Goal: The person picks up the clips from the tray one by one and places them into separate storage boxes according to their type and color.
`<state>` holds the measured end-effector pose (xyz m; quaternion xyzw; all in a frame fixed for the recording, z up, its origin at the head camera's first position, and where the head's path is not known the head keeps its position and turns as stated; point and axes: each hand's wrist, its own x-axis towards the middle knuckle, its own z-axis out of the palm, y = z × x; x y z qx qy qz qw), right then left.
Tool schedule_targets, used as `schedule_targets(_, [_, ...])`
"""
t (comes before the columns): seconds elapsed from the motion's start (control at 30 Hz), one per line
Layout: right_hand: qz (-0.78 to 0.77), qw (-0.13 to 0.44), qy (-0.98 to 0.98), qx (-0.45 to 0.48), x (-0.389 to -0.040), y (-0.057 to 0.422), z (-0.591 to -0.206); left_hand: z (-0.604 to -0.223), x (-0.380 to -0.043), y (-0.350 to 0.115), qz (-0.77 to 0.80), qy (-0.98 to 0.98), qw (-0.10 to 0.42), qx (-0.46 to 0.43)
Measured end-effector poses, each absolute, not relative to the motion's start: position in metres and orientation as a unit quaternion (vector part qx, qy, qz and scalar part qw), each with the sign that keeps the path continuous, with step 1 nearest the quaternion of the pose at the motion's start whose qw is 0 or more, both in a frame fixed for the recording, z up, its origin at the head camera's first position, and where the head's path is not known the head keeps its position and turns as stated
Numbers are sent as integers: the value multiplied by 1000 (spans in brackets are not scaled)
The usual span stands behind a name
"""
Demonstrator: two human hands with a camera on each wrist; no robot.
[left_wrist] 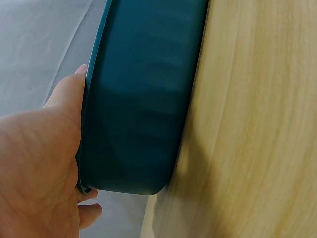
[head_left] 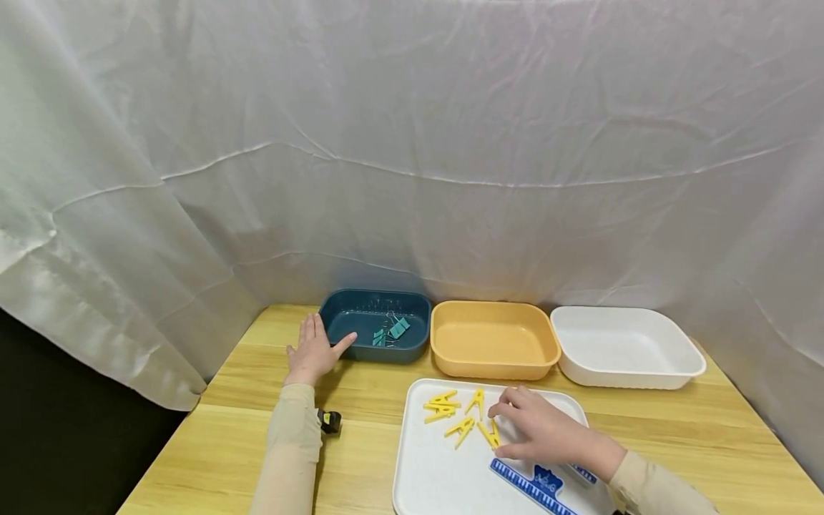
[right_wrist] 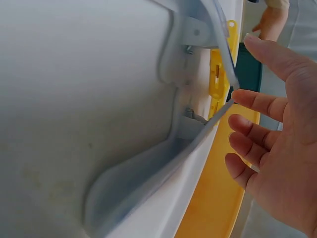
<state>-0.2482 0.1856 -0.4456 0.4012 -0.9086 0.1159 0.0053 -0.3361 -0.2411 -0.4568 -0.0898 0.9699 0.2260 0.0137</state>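
My left hand (head_left: pixel 313 350) rests against the left end of a dark teal bin (head_left: pixel 412 352), fingers along its side and thumb over the front rim. Several teal binder clips (head_left: pixel 399 328) lie inside it. Over a white tray (head_left: pixel 428 476), my right hand (head_left: pixel 543 433) hovers with thumb and fingers spread around a yellow clothespin (head_left: pixel 487 435), which it partly covers. More yellow clothespins (head_left: pixel 460 430) lie just left of it. Below the hand is a blue clip with a piano-key print (head_left: pixel 531 491); a second blue clip (head_left: pixel 584 473) is mostly hidden under the wrist.
A yellow-orange bin (head_left: pixel 492 368) stands right of the teal one, and a white bin (head_left: pixel 631 379) follows at the far right. All stand at the back of the wooden table (head_left: pixel 360 443), before a pale curtain (head_left: pixel 412 214).
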Motion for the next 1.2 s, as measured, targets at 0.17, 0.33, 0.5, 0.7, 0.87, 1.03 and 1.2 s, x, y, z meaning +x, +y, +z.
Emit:
schedule_targets(0.17, [105, -10, -912, 396, -249, 186, -448, -457, -336, -241, 224, 970, 12, -90])
schedule_targets(0.33, [99, -17, -916, 388, -250, 186, -451, -458, -336, -241, 224, 970, 12, -90])
schedule_targets(0.5, [94, -22, -922, 376, -250, 185, -453, -457, -335, -240, 223, 970, 14, -90])
schedule_targets(0.7, [91, -25, -926, 365, -251, 184, -454, -457, -335, -240, 224, 970, 18, -93])
schedule_targets(0.87, [78, -18, -925, 372, -251, 183, -455, -456, -336, -240, 228, 969, 18, -94])
schedule_targets(1.03, [75, -17, -924, 374, -252, 182, -455, -456, -336, -240, 227, 969, 20, -94])
schedule_targets(1.2, [77, -19, -924, 374, -253, 181, -455, -456, -336, -240, 231, 968, 17, -96])
